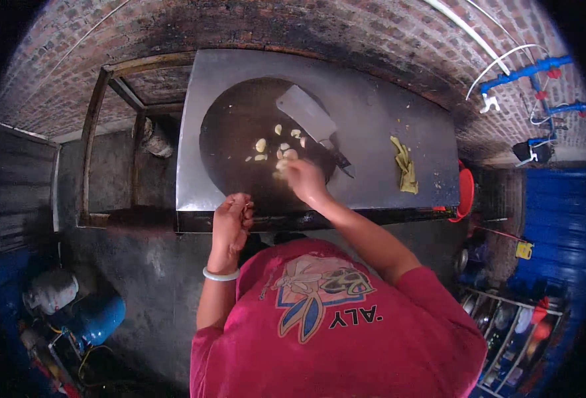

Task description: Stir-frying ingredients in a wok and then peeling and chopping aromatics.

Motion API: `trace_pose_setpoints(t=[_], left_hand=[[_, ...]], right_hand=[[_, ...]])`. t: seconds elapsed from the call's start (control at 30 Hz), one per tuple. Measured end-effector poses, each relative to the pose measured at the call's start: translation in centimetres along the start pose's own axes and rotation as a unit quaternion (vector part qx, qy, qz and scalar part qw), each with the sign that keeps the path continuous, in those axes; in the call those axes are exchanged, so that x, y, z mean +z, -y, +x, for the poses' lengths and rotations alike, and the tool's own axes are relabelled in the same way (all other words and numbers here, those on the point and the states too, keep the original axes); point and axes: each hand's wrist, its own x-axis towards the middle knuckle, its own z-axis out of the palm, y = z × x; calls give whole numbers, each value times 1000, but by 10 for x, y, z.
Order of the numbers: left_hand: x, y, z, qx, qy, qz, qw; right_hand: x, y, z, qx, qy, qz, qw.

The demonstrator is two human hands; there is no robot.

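Observation:
Pale garlic cloves (260, 144) lie scattered on a round dark chopping board (230, 126), set in a metal-topped table. My right hand (305, 184) reaches over the board's near right part, its fingers pinched on a garlic clove (282, 166) that is slightly smeared by motion. Close to the table's front edge, my left hand (234, 217) is closed, with a white bracelet on the wrist. Its curled fingers hide whatever they hold. Beyond the right hand a cleaver (306, 114) rests flat, its broad blade on the board and its dark handle pointing toward the near right.
Crumpled yellow-green leaves or husks (404, 166) lie on the right of the metal tabletop (372, 132). A red basin (465, 192) is beside the table's right end. An empty-looking frame (94, 146) stands left, and a blue gas cylinder (101, 318) sits on the floor.

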Motion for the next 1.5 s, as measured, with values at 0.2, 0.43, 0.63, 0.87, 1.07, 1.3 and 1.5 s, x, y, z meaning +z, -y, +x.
trace_pose_setpoints(t=[0.2,0.43,0.63,0.87,1.07,1.3,1.5], left_hand=[[2,4,-1,22,-2,119,993],[10,6,0,60,12,158,986],[11,9,-2,58,3,158,986],[36,16,38,239,77,347,904],[64,13,45,368,12,439,820],[78,2,30,444,-18,536,717],[67,4,46,470,-3,530,706]], right_hand=[[-8,-18,39,-106,40,-95,989],[-17,-28,27,-33,88,-99,991],[-23,-16,22,-6,29,-126,992],[-20,3,17,16,65,181,981],[-48,49,13,116,161,190,962],[-48,60,11,178,155,202,951],[-49,51,13,115,147,219,958]])
